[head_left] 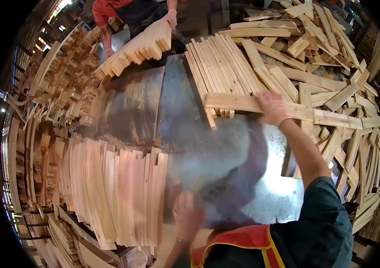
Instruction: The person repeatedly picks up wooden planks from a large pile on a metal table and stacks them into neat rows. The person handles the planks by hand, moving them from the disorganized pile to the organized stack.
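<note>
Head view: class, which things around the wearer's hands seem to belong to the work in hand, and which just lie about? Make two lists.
Seemingly part of the work:
plank under the right hand
row of boards at the plank's left end
pale boards near the left hand
metal table

Apparently just lying about:
jumbled wood heap, right
stacked timber, far left

Right hand (272, 108) on a long board (236, 102) across slats (221, 67); blurred left hand (188, 217) near planks (127, 196)
</note>
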### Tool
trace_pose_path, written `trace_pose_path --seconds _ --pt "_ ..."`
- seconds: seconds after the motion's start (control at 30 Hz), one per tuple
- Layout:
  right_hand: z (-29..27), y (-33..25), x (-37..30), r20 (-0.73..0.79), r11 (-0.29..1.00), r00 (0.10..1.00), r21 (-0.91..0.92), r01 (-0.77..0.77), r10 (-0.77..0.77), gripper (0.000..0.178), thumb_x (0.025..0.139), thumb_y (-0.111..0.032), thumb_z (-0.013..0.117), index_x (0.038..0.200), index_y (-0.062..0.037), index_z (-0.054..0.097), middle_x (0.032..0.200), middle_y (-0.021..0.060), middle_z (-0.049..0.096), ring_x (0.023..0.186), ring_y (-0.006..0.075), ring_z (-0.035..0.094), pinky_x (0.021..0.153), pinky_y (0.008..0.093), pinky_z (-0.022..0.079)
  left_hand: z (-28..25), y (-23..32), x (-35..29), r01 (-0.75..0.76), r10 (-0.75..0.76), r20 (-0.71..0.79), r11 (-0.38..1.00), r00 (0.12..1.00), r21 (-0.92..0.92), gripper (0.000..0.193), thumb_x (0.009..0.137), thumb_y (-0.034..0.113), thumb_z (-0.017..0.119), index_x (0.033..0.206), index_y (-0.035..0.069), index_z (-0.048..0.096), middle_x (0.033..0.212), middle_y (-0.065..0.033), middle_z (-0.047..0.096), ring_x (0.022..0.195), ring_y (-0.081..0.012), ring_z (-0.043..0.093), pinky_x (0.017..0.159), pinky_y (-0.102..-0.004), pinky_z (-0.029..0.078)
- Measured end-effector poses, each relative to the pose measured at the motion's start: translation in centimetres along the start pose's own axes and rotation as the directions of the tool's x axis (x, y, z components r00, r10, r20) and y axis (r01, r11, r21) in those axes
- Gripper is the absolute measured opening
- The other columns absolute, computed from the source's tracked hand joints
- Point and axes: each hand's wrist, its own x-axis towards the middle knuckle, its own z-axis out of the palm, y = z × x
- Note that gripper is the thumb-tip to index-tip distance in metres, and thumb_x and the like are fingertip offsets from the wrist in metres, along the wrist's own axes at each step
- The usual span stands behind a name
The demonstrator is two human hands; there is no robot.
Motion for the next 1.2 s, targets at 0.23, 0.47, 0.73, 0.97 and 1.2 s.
trace_pose_path --seconds 0.23,0.47,0.73,0.97,1.2 --pt "-2.2 0.2 -0.7 0.458 0.772 0.889 0.563 -0.295 0.005 0.098 0.080 -0.036 0.078 0.164 -0.0126 0.033 0.134 0.0249 0.067 0.119 0.0422 0.067 0.105 0.0446 0.052 0.7 2.2 9.5 -0.049 0.055 0.100 0.997 0.993 -0.064 0.081 0.084 0.033 0.077 0.156 0.011 0.048 0.156 -0.0187 0.047 0.142 -0.0413 0.047 0.116 -0.0536 0.039" --pt "3.3 9.4 13.0 0.407 0.713 0.812 0.406 -0.571 0.419 0.061 0.091 -0.037 0.069 0.144 -0.0083 0.059 0.129 0.0287 0.068 0.121 0.0448 0.065 0.104 0.0477 0.052 0.9 4.0 28.1 0.163 -0.114 0.195 0.953 0.974 -0.257 0.085 0.090 0.049 0.069 0.159 0.005 0.042 0.158 -0.0245 0.046 0.141 -0.0444 0.050 0.116 -0.0507 0.043" --pt "11.0 9.8 19.3 0.387 0.768 0.839 0.372 -0.522 0.383 0.066 0.088 -0.047 0.071 0.129 0.0036 0.064 0.119 0.0321 0.071 0.119 0.0427 0.067 0.101 0.0482 0.053 2.7 5.7 41.7 0.273 -0.051 0.429 0.836 0.902 -0.476 0.093 0.087 0.055 0.073 0.158 0.003 0.042 0.152 -0.0252 0.052 0.139 -0.0416 0.054 0.113 -0.0466 0.046" --pt "13.3 -3.3 17.6 0.361 0.528 0.864 0.685 -0.502 0.352 0.042 0.088 -0.025 0.078 0.123 -0.0038 0.067 0.101 0.0111 0.073 0.095 0.0236 0.068 0.086 0.0389 0.056 -3.3 -4.8 47.1 0.416 -0.194 0.436 0.759 0.879 -0.501 0.088 0.085 0.029 0.084 0.158 0.005 0.041 0.141 -0.0244 0.063 0.127 -0.0368 0.065 0.111 -0.0395 0.050" --pt "6.1 -26.7 27.7 0.494 0.628 0.849 0.603 -0.492 0.190 0.064 0.084 -0.049 0.071 0.114 0.0070 0.066 0.109 0.0298 0.073 0.112 0.0433 0.071 0.097 0.0461 0.057 -6.3 -29.3 50.2 0.231 -0.150 0.193 0.821 0.970 -0.522 0.064 0.095 0.011 0.067 0.155 -0.001 0.046 0.149 -0.0248 0.058 0.129 -0.0338 0.062 0.109 -0.0364 0.050"
